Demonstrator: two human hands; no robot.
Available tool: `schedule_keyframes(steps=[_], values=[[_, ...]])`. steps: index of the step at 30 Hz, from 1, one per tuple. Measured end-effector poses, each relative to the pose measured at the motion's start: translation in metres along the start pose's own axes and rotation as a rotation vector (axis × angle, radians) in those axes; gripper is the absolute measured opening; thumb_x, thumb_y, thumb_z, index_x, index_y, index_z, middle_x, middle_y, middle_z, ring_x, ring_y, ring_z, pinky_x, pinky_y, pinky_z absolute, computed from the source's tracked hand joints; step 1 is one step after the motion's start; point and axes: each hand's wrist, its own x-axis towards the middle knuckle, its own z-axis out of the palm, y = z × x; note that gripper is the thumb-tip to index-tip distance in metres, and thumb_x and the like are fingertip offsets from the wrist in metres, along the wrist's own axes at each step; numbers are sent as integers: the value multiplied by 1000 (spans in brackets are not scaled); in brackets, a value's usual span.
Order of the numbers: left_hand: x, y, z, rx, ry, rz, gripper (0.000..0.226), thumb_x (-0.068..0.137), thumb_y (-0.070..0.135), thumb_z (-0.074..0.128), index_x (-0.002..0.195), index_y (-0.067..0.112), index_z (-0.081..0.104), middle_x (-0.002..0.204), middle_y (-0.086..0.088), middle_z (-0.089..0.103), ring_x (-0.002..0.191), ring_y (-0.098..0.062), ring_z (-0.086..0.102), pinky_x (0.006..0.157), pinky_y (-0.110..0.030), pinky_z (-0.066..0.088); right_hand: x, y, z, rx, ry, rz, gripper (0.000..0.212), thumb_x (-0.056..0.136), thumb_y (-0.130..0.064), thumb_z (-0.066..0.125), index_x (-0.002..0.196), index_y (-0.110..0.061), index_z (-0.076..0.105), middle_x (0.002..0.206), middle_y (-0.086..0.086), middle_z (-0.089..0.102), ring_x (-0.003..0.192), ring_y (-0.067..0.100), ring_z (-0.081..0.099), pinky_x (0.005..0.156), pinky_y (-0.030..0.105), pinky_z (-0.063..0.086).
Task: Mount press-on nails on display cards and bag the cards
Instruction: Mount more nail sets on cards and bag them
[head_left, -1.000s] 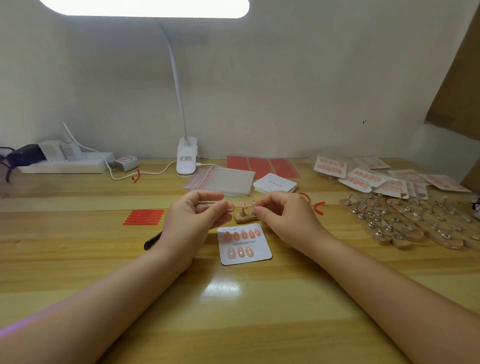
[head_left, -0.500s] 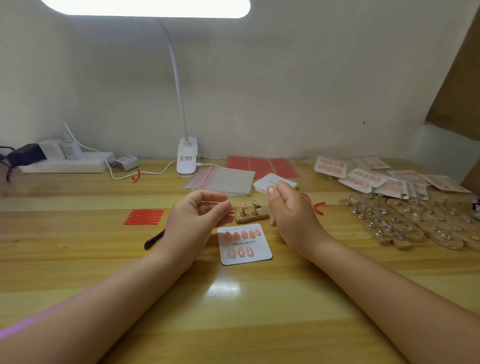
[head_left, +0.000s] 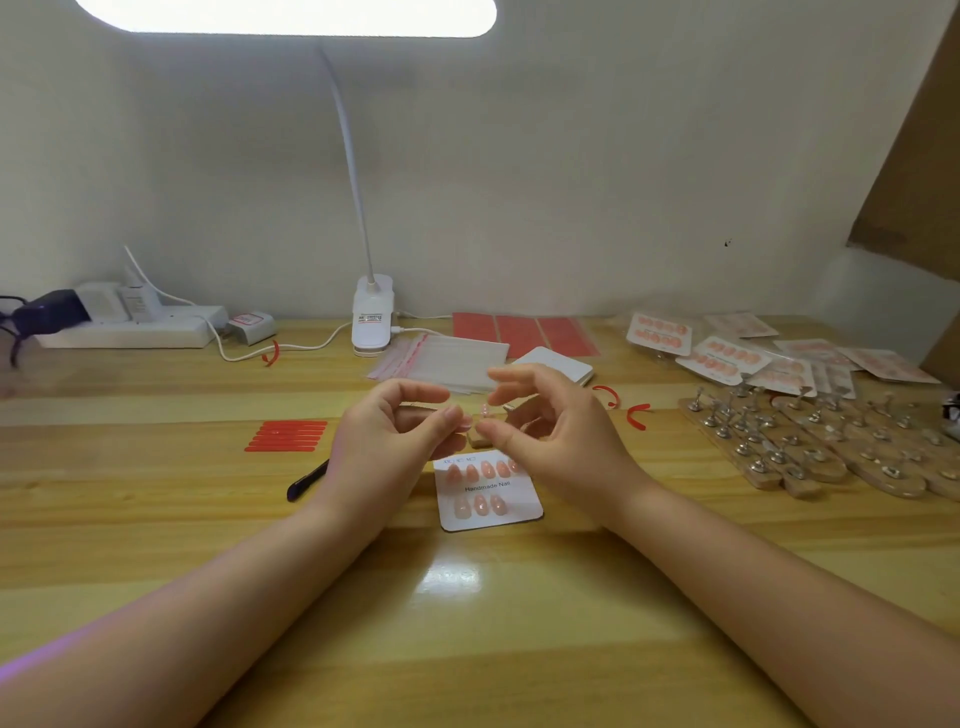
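"Handmade Nail" card (head_left: 488, 491)
I see glossy pink nails just below my curled left hand (head_left: 387, 436) and right hand (head_left: 550, 441); can't tell their grip.

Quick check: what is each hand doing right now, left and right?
Left hand: fingers curled, thumb and forefinger close together; holding anything cannot be told.
Right hand: fingers loosely curled and apart, nothing visibly held.

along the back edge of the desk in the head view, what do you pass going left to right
black adapter → white power strip → lamp base → red sheets → bagged nail cards
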Motion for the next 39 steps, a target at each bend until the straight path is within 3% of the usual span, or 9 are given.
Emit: schedule_keyframes(steps=[3,8,12,15,19,23,28,34,39], values=[[-1,1,1,-31,-3,-11,28,83,14,73,106,12,57,80,-7,75,75,-22,74,65,-27,59,-4,-1,5,-165,-22,-195,26,78,-14,79,103,-12,72,93,3,68,74,11,65,67,12,46],[-2,1,1,17,-23,4,30,80,21,74,104,14,58,74,-8,74,68,-21,73,60,-22,56,-6,-3,11,-304,15,-299,7,83,-12,74,87,-6,77,79,5,71,70,16,62,64,25,47],[-3,0,3,121,14,83,27,78,35,70,97,19,61,78,-1,74,69,-14,72,64,-21,56,-5,-9,14,-59,49,33,12,83,-22,75,79,-10,76,70,1,71,63,8,62,60,19,48],[-3,-1,1,283,33,278,18,84,24,71,100,25,61,91,8,71,84,-5,68,75,-18,54,-3,-11,12,243,59,305,19,84,-26,74,82,-7,75,77,9,73,62,9,64,57,18,49],[-6,-2,1,461,-44,544,34,80,6,76,109,18,63,101,8,69,95,-7,67,84,-29,56,-3,-14,13,385,17,399,20,87,-24,69,85,-5,75,80,10,74,60,7,61,53,16,45],[-4,-4,-2,506,-5,624,39,77,5,78,112,14,64,100,4,71,96,-7,69,84,-34,57,-2,-15,13,354,-27,398,22,93,-22,62,89,-5,75,83,10,74,61,8,62,52,15,44],[-3,-4,-1,493,2,592,38,79,10,77,113,19,63,101,8,71,96,-2,67,84,-29,57,5,-20,-1,36,-39,331,24,92,-30,61,85,-11,75,76,-3,71,60,-5,61,56,12,43],[-4,-4,-2,646,-16,411,33,85,20,72,114,27,58,100,19,66,86,1,66,76,-33,57,17,-22,-39,-528,-328,377,18,78,-31,68,71,-15,66,71,-5,69,68,9,58,62,28,45],[-3,-6,-1,821,-78,198,34,93,26,60,125,30,48,104,19,62,90,-1,62,77,-35,55,14,-25,-44,-675,-608,434,56,64,-70,72,106,-35,61,88,-17,60,80,1,58,66,26,48]])
